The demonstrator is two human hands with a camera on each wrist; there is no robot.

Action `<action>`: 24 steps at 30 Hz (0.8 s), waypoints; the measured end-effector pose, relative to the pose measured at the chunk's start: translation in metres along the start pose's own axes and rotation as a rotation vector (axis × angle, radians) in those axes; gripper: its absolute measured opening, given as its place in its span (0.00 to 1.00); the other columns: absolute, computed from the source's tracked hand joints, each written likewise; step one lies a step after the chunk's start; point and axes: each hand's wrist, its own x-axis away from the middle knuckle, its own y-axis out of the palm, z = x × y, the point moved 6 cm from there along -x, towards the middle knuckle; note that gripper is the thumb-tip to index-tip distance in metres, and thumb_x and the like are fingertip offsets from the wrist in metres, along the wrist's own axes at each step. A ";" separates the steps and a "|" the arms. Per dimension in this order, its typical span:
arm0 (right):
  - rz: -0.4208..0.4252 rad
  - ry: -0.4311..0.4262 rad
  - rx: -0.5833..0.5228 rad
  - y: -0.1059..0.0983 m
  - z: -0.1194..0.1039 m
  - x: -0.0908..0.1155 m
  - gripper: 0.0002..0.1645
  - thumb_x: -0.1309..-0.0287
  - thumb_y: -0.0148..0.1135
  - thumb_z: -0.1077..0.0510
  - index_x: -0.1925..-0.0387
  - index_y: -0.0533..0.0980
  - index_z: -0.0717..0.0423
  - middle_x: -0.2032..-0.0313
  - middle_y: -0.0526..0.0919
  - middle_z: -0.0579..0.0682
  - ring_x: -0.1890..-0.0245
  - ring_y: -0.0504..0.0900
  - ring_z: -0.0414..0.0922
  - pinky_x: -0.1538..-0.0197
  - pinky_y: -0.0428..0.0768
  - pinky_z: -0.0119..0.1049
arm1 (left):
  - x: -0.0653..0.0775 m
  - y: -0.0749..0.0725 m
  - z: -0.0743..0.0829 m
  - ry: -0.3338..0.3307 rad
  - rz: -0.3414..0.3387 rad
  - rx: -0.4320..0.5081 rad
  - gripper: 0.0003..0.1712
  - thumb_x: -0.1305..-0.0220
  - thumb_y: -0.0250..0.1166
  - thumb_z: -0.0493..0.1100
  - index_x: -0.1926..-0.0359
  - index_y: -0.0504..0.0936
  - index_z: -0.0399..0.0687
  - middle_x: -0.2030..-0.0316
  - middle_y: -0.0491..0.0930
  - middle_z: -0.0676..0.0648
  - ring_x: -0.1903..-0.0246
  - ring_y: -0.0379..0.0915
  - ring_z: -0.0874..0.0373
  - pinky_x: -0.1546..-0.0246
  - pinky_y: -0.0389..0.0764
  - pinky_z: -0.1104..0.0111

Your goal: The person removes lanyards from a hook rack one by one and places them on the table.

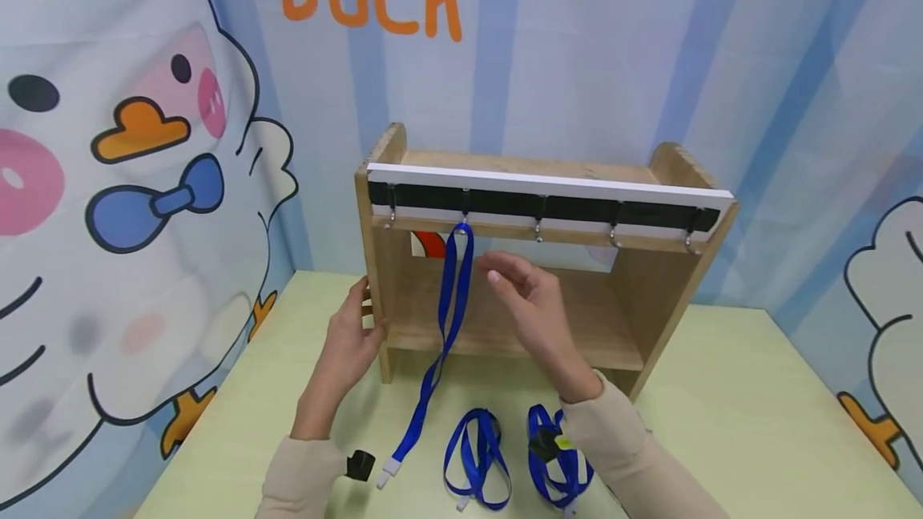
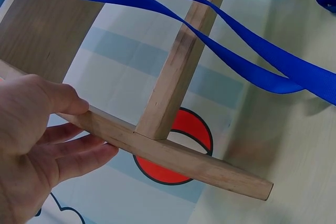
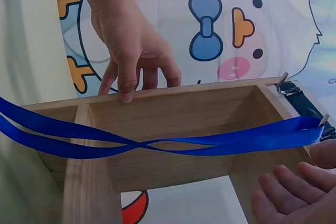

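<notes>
A blue lanyard (image 1: 449,303) hangs by its loop from the second hook from the left on a wooden shelf (image 1: 366,255). Its white clip end (image 1: 388,471) reaches down to the table. My left hand (image 1: 352,339) holds the shelf's left side panel. In the left wrist view, the thumb (image 2: 79,106) lies on the panel's front edge, with the fingers on its outer side. Just right of the hanging lanyard is my right hand (image 1: 537,307), fingers loosely bent, holding nothing. In the right wrist view, these fingers (image 3: 286,190) are apart from the strap (image 3: 252,141).
Two coiled blue lanyards, one in the middle (image 1: 476,459) and one partly behind the right sleeve (image 1: 555,475), lie on the pale table (image 1: 750,399). More hooks (image 1: 538,231) line the black strip. Behind the shelf hangs a duck-printed curtain (image 1: 577,46).
</notes>
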 end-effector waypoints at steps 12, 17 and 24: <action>-0.028 0.031 -0.009 0.014 -0.003 -0.014 0.17 0.26 0.54 0.63 0.41 0.78 0.65 0.45 0.84 0.58 0.43 0.81 0.50 0.38 0.78 0.43 | 0.001 0.000 0.000 -0.006 0.001 -0.003 0.40 0.33 0.62 0.29 0.25 0.53 0.32 0.35 0.67 0.27 0.44 0.75 0.32 0.56 0.86 0.48; -0.059 0.066 -0.032 0.018 -0.005 -0.020 0.17 0.26 0.55 0.62 0.42 0.79 0.65 0.48 0.85 0.59 0.47 0.82 0.51 0.39 0.79 0.44 | 0.000 -0.001 -0.001 0.002 0.013 -0.009 0.40 0.33 0.62 0.28 0.25 0.54 0.33 0.35 0.68 0.27 0.44 0.75 0.32 0.56 0.86 0.47; -0.060 0.132 -0.100 0.021 0.000 -0.028 0.15 0.28 0.57 0.65 0.45 0.80 0.66 0.51 0.86 0.58 0.51 0.82 0.48 0.41 0.79 0.41 | 0.000 0.000 -0.001 0.015 0.011 0.002 0.40 0.33 0.61 0.28 0.25 0.54 0.32 0.36 0.68 0.27 0.44 0.75 0.32 0.56 0.86 0.48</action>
